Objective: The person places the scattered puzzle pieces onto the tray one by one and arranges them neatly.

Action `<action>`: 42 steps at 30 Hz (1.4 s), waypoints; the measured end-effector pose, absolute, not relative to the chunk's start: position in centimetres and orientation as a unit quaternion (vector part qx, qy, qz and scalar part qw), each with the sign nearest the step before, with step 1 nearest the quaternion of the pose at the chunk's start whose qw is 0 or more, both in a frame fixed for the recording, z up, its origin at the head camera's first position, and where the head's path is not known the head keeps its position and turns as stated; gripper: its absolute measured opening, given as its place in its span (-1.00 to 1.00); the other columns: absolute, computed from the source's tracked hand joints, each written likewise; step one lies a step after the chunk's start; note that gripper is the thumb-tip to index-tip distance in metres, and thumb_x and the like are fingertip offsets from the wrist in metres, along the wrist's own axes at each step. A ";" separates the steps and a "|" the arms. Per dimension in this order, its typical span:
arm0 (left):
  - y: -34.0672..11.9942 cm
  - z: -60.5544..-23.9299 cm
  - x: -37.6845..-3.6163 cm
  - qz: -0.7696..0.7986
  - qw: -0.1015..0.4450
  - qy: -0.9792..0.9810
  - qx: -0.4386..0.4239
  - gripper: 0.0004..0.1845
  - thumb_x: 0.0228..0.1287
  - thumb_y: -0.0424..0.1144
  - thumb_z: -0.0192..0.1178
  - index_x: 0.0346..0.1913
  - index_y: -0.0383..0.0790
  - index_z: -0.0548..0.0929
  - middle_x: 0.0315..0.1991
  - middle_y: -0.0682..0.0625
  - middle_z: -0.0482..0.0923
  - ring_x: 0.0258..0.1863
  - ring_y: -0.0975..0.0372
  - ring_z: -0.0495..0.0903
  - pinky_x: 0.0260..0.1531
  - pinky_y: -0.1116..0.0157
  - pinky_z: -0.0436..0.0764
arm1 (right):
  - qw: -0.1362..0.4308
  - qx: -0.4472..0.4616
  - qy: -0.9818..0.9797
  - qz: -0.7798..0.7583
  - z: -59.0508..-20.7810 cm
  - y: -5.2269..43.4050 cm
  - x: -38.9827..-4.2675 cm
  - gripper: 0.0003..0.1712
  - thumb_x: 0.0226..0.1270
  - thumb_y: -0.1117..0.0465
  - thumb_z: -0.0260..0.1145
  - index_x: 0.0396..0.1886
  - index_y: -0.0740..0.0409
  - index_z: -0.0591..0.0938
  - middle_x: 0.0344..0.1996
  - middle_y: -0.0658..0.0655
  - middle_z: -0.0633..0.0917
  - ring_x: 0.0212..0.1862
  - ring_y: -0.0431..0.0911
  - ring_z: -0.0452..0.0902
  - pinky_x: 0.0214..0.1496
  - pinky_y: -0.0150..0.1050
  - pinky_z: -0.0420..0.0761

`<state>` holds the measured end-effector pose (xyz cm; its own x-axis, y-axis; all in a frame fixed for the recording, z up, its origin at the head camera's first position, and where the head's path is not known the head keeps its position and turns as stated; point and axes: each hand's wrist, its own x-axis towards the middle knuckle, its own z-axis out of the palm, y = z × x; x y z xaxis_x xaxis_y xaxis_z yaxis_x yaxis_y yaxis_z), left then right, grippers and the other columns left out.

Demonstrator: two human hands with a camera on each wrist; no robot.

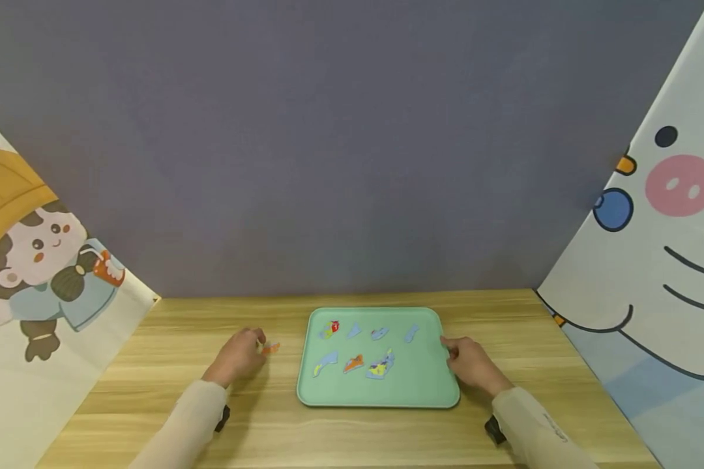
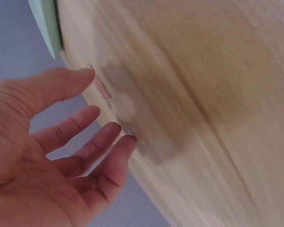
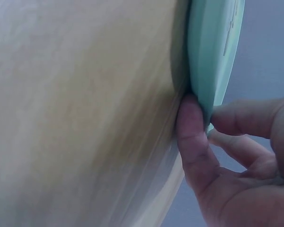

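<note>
My left hand [image 1: 240, 355] hovers over the table at the tray's left, its fingers loosely bent and apart. Close to its fingertips a small flat orange piece [image 1: 272, 348] lies on the wood; in the left wrist view that piece [image 2: 101, 88] shows just beyond the thumb tip. At the other side, my right hand [image 1: 470, 365] pinches the right rim of a light green tray [image 1: 422, 384]. The right wrist view shows the thumb and fingers [image 3: 193, 125] on either side of the tray's edge [image 3: 203, 61].
Several flat, irregular printed pieces lie on the tray in two rows, among them an orange one [image 1: 354, 363], a yellow and lilac one [image 1: 380, 368] and a red and yellow one [image 1: 330, 329]. A grey partition [image 1: 352, 163] stands behind the wooden table [image 1: 352, 436], with cartoon panels at both sides.
</note>
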<state>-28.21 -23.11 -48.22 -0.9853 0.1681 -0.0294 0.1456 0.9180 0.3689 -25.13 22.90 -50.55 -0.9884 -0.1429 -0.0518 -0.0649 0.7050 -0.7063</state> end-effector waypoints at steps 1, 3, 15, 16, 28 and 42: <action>-23.0 -48.3 -28.3 0.185 0.029 0.979 0.083 -0.68 -0.03 -0.43 0.32 -0.13 -0.36 0.60 -0.12 -0.21 0.54 -0.20 0.03 0.53 -0.22 0.07 0.53 | 0.051 -0.056 0.922 -0.380 -50.5 23.0 -25.1 -0.45 0.16 0.53 0.16 0.21 0.48 0.40 -0.65 0.02 0.32 -0.66 -0.20 0.12 -0.63 -0.41 0.21; -22.8 -48.6 -28.6 0.178 0.021 0.979 0.098 -0.73 -0.02 -0.44 0.32 -0.18 -0.37 0.62 -0.19 -0.17 0.55 -0.23 0.05 0.53 -0.22 0.09 0.53 | 0.050 -0.056 0.923 -0.378 -50.5 23.0 -25.1 -0.45 0.16 0.53 0.16 0.21 0.47 0.40 -0.65 0.02 0.32 -0.65 -0.20 0.12 -0.63 -0.41 0.20; -21.4 -49.4 -29.6 0.200 0.020 0.971 0.131 -0.82 0.20 -0.35 0.27 -0.51 -0.24 0.50 -0.50 0.02 0.44 -0.52 0.21 0.39 -0.49 0.27 0.45 | 0.041 -0.061 0.926 -0.371 -50.7 23.3 -25.0 -0.46 0.18 0.52 0.15 0.21 0.47 0.40 -0.67 -0.01 0.29 -0.67 -0.22 0.11 -0.64 -0.41 0.20; -21.3 -49.5 -29.6 0.200 0.018 0.971 0.133 -0.83 0.17 -0.38 0.28 -0.49 -0.24 0.50 -0.50 0.03 0.44 -0.53 0.22 0.40 -0.50 0.28 0.45 | 0.041 -0.061 0.927 -0.368 -50.7 23.4 -25.0 -0.46 0.17 0.52 0.15 0.21 0.47 0.40 -0.66 0.00 0.30 -0.67 -0.22 0.11 -0.64 -0.41 0.20; -15.2 -47.3 -28.8 0.228 -0.086 0.919 0.311 -0.88 0.01 -0.45 0.32 -0.45 -0.21 0.60 -0.50 0.09 0.49 -0.48 0.24 0.49 -0.51 0.39 0.48 | 0.040 -0.060 0.931 -0.358 -50.6 23.7 -25.1 -0.46 0.18 0.51 0.14 0.21 0.47 0.40 -0.68 0.03 0.32 -0.67 -0.21 0.12 -0.65 -0.40 0.21; -2.7 -47.6 -27.0 0.172 -0.038 0.877 0.448 -0.82 0.05 -0.39 0.32 -0.53 -0.09 0.56 -0.49 0.16 0.53 -0.50 0.43 0.36 -0.49 0.57 0.36 | 0.036 -0.070 0.929 -0.361 -50.5 23.1 -25.1 -0.47 0.17 0.51 0.14 0.20 0.48 0.40 -0.70 -0.04 0.25 -0.65 -0.23 0.10 -0.61 -0.40 0.21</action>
